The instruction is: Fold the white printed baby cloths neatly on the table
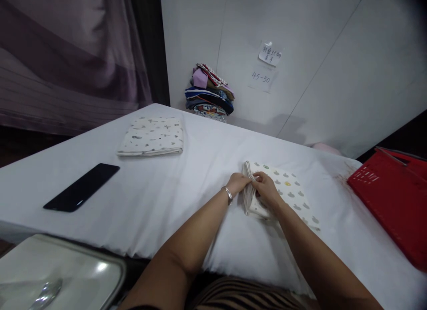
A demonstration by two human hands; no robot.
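A folded white cloth (292,192) with grey rabbit-head prints and a few yellow ones lies on the white-covered table (200,190). At its left side several layers are raised into an edge. My left hand (237,184), with a silver bracelet on the wrist, pinches this layered edge from the left. From the right, my right hand (266,188) grips the same edge, its thumb and fingers close to the left fingertips. Part of the cloth is hidden under my right hand and forearm.
Another folded patterned cloth (153,136) lies at the back left. Nearer is a black flat slab like a phone (82,187). A red plastic basket (393,199) stands at the right edge. Stacked clothes (210,94) sit behind the table against the wall.
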